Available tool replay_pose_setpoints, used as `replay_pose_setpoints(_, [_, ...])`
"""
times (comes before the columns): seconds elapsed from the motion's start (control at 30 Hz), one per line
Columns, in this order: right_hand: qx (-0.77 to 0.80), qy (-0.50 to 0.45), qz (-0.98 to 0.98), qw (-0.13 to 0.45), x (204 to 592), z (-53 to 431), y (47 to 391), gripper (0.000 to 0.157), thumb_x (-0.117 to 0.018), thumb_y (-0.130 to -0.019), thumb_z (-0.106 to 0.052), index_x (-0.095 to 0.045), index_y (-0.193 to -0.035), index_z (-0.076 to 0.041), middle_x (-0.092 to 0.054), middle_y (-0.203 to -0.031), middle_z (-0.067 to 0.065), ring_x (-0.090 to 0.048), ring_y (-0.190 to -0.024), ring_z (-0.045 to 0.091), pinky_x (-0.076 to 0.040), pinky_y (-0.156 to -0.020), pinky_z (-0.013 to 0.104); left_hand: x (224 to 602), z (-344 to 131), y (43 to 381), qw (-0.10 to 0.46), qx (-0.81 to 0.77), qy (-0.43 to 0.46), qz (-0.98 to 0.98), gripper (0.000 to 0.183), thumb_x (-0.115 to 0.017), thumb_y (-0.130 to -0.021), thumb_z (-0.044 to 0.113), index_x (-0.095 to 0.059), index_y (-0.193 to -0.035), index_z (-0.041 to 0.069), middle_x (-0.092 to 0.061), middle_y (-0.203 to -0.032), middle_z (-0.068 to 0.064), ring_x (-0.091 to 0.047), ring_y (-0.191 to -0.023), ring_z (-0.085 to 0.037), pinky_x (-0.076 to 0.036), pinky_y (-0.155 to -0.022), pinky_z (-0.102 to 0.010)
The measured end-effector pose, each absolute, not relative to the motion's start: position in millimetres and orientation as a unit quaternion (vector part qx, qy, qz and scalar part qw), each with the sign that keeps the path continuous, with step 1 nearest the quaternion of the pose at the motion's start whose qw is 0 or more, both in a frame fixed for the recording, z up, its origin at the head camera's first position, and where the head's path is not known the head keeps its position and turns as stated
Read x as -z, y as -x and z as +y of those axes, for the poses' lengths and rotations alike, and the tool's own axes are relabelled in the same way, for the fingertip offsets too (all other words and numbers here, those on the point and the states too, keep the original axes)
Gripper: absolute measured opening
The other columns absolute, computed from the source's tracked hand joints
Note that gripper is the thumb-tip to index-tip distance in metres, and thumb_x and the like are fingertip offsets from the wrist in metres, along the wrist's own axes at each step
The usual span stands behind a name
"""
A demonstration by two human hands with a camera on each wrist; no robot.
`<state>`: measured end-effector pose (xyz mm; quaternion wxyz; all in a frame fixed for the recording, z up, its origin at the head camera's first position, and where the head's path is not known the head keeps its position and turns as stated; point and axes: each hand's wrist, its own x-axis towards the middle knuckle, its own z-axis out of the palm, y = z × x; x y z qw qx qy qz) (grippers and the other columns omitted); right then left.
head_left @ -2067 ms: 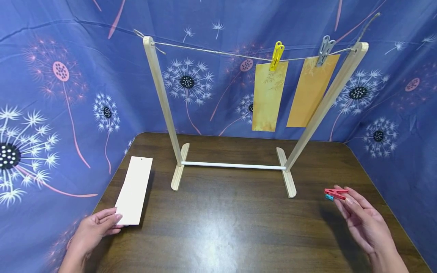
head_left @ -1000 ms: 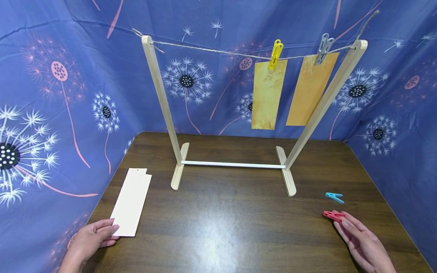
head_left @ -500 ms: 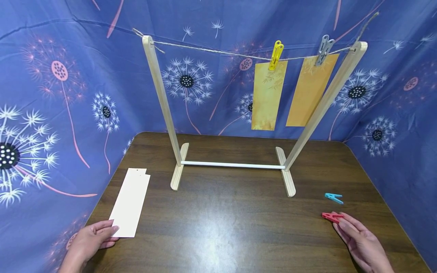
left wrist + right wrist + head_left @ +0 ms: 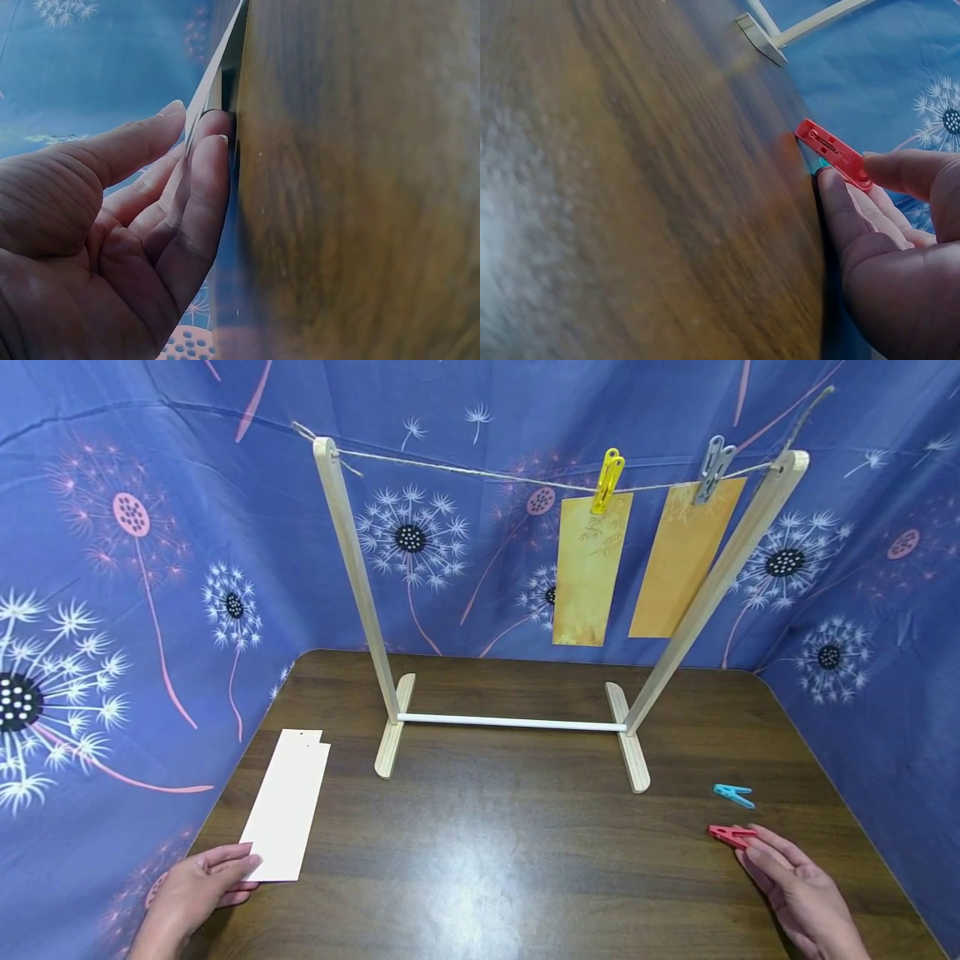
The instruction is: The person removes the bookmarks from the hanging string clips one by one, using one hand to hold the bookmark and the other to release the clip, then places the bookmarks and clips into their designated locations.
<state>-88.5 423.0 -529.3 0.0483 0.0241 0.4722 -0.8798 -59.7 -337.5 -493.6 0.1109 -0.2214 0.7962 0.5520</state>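
At the table's left side my left hand point(image 4: 197, 887) pinches the near end of a white paper card point(image 4: 287, 810) between thumb and fingers. A second white card point(image 4: 291, 735) shows from under it at the far end, each with a small hole. In the left wrist view the held card point(image 4: 210, 79) tilts close over the table. Over on the right, my right hand point(image 4: 798, 889) grips a red clothespin point(image 4: 729, 836) with thumb and fingertips; it shows large in the right wrist view, the red clothespin point(image 4: 832, 152) low by the table. A light blue clothespin point(image 4: 733, 793) lies just beyond.
A wooden rack point(image 4: 358, 585) stands at the back, a string point(image 4: 450, 468) tied between its posts. Yellow point(image 4: 608, 481) and grey point(image 4: 714, 470) clothespins hold a yellow card point(image 4: 591, 581) and an orange card point(image 4: 682, 564) on it. Blue flowered cloth point(image 4: 465, 602) surrounds the table point(image 4: 487, 827).
The blue clothespin, earlier under the red one at my right hand, now lies on the table. Both hands have come nearer, and the lower white card has come into view. The last second shows little movement.
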Motion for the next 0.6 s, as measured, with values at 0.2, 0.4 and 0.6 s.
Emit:
replay_pose_setpoints(0.2, [0.877,-0.007,0.478,0.057,526.2,423.3,88.8,0.042,-0.036,-0.098,0.014,-0.063,-0.124,-0.006,-0.064,-0.119,0.010,-0.061,-0.110,0.019,-0.049,-0.094,0.029,490.7,-338.3,59.2,0.116,-0.532,0.233,0.806,0.051,-0.067,-0.092,0.023,-0.054,-0.126,-0.012,-0.069,-0.105,-0.012,-0.068,-0.077,-0.017,-0.060,-0.069,-0.031])
replay_pose_setpoints(0.4, [0.854,-0.028,0.518,0.049,522.4,426.2,89.1,0.040,-0.040,-0.098,0.011,-0.065,-0.121,-0.010,-0.064,-0.119,0.001,-0.061,-0.110,0.013,-0.051,-0.091,0.027,490.7,-340.4,59.2,0.118,-0.524,0.233,0.810,0.052,-0.067,-0.092,0.027,-0.055,-0.125,-0.011,-0.069,-0.104,-0.013,-0.069,-0.078,-0.016,-0.060,-0.070,-0.031])
replay_pose_setpoints(0.6, [0.840,-0.030,0.540,0.052,519.6,428.9,88.8,0.039,-0.041,-0.098,0.010,-0.066,-0.120,-0.011,-0.063,-0.121,-0.004,-0.060,-0.110,0.010,-0.052,-0.089,0.026,489.9,-341.4,60.0,0.118,-0.520,0.238,0.812,0.053,-0.069,-0.090,0.031,-0.059,-0.122,-0.009,-0.070,-0.103,-0.010,-0.068,-0.079,-0.015,-0.060,-0.070,-0.030])
